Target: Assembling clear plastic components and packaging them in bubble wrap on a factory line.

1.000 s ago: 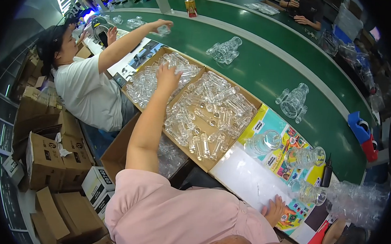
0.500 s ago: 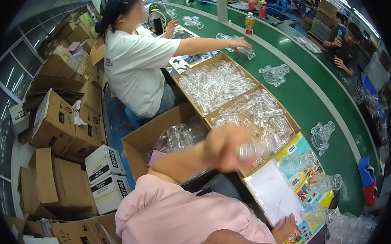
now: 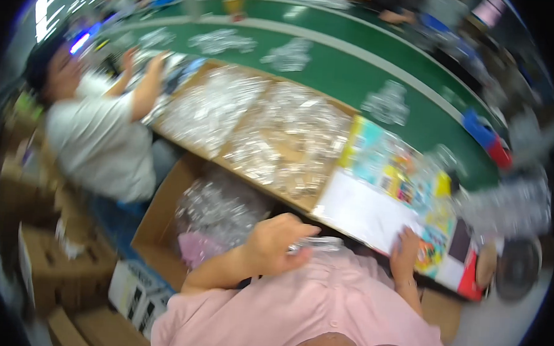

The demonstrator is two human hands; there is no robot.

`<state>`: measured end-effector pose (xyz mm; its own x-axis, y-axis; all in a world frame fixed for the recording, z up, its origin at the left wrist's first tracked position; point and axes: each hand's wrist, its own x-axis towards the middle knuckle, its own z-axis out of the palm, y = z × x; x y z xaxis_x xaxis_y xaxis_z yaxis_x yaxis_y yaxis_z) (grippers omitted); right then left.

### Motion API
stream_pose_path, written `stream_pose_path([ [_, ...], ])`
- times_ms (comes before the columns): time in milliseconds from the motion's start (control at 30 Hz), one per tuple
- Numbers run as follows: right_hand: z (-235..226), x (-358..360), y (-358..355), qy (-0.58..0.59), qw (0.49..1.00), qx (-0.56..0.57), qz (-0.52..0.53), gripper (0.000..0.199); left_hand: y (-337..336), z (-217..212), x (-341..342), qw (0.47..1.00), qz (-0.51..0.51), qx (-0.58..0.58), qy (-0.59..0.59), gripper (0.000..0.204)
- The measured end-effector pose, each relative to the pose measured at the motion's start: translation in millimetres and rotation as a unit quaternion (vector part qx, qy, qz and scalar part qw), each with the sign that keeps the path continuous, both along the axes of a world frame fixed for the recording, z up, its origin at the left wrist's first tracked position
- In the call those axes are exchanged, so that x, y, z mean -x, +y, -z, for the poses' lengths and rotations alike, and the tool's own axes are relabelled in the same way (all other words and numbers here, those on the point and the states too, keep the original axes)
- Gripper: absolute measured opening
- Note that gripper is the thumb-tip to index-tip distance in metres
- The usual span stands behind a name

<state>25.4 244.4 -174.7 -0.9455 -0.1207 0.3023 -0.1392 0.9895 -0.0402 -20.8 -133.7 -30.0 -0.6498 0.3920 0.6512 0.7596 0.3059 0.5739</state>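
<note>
The left hand [image 3: 273, 243] has its grip closed around a clear plastic piece [image 3: 320, 244], held close to the pink shirt [image 3: 320, 307], just below the near edge of the cardboard tray [image 3: 278, 148]. The right hand [image 3: 404, 255] lies flat, fingers spread, on the white sheet [image 3: 362, 212] to the right of that tray, grasping nothing. The tray is heaped with more clear plastic pieces. Below the tray's left end stands an open cardboard box [image 3: 161, 223] with a bag of clear pieces inside. Beyond the tray runs a green belt [image 3: 357, 71]. To the tray's left a co-worker in a white shirt [image 3: 97, 141] reaches toward it. The picture is blurred.
</note>
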Motion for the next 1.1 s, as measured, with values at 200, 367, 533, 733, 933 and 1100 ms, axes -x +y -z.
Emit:
stream_pose_path([
  [200,-26.4,-6.1,39.4,0.217,0.955,0.192,0.057,0.043,-4.0,47.4,-21.3,0.986,-0.042,0.073,-0.141,0.012],
  [367,-45.5,18.9,102.9,0.232,0.911,0.247,0.234,0.034,27.5,41.4,-14.8,0.972,-0.011,-0.045,-0.229,0.016],
  [533,-34.7,79.8,152.4,0.169,0.946,0.155,0.229,0.036,52.0,28.9,-0.3,0.954,0.029,-0.115,-0.277,0.017],
  [733,-27.5,155.7,180.8,0.01,0.965,-0.009,0.262,0.037,73.8,19.8,-2.9,0.912,0.061,-0.185,-0.361,0.018],
  [933,-28.5,172.0,171.1,-0.044,0.934,0.014,0.354,0.031,82.0,21.0,10.1,0.883,0.074,-0.246,-0.393,0.018],
  [1100,-24.7,164.2,165.9,0.015,0.935,0.198,0.293,0.064,97.6,19.8,12.7,0.885,0.081,-0.254,-0.381,0.028],
])
